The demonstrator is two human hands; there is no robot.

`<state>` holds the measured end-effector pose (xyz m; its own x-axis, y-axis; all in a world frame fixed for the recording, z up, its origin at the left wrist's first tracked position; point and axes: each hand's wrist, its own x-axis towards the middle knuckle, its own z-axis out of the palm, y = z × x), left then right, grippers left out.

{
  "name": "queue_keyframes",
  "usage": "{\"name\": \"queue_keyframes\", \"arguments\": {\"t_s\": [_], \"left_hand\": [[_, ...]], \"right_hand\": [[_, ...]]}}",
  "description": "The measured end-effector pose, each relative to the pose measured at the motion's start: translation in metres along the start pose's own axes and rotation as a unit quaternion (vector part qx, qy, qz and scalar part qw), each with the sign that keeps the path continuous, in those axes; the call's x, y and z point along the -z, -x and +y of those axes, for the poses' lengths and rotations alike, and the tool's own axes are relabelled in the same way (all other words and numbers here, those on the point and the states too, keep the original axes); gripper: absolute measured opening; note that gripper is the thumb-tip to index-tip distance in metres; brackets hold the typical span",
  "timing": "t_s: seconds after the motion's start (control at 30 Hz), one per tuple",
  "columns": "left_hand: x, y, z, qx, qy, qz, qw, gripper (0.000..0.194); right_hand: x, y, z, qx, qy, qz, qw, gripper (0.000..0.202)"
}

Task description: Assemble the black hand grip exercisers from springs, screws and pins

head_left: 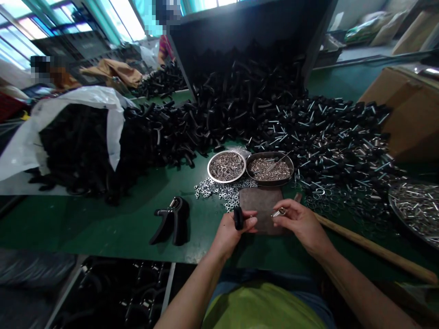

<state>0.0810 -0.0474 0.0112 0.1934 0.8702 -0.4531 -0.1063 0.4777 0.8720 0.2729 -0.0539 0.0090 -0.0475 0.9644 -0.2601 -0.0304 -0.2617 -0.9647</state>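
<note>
My left hand (236,228) is closed around a black plastic handle piece (238,218), seen nearly end-on. Between the thumb and fingers of my right hand (298,224) is a small metal coil spring (278,213). Both hands hover at either side of a dark metal block (262,208), with a gap between them. To the left, a black two-legged handle assembly (174,221) with a spring at its top lies on the green table (113,224). Just beyond my left hand, many loose nuts (219,189) are scattered.
A round dish (227,167) of metal rings and an oval tin (270,169) of small metal parts stand behind the block. A wooden-handled hammer (373,246) lies at right. Heaped black parts (219,114), a white bag (68,103) and a cardboard box (408,109) line the back.
</note>
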Motion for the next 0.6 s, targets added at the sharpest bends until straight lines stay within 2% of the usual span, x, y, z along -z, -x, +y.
{"name": "queue_keyframes", "arguments": {"t_s": [0.07,0.13,0.33,0.6], "left_hand": [[0.000,0.001,0.000,0.003,-0.009,-0.012,1.000,0.040],[0.001,0.001,-0.001,-0.004,-0.030,-0.020,0.999,0.037],[0.001,-0.001,-0.003,-0.048,-0.052,-0.021,0.997,0.030],[0.001,-0.001,-0.001,-0.069,-0.115,-0.040,0.990,0.026]], "right_hand": [[-0.005,0.001,-0.002,-0.017,-0.071,0.000,0.997,0.031],[-0.012,0.003,-0.005,-0.033,-0.097,-0.025,0.994,0.030],[-0.022,0.006,-0.006,-0.041,-0.054,-0.069,0.995,0.029],[-0.020,-0.002,-0.002,-0.104,-0.032,-0.123,0.986,0.036]]}}
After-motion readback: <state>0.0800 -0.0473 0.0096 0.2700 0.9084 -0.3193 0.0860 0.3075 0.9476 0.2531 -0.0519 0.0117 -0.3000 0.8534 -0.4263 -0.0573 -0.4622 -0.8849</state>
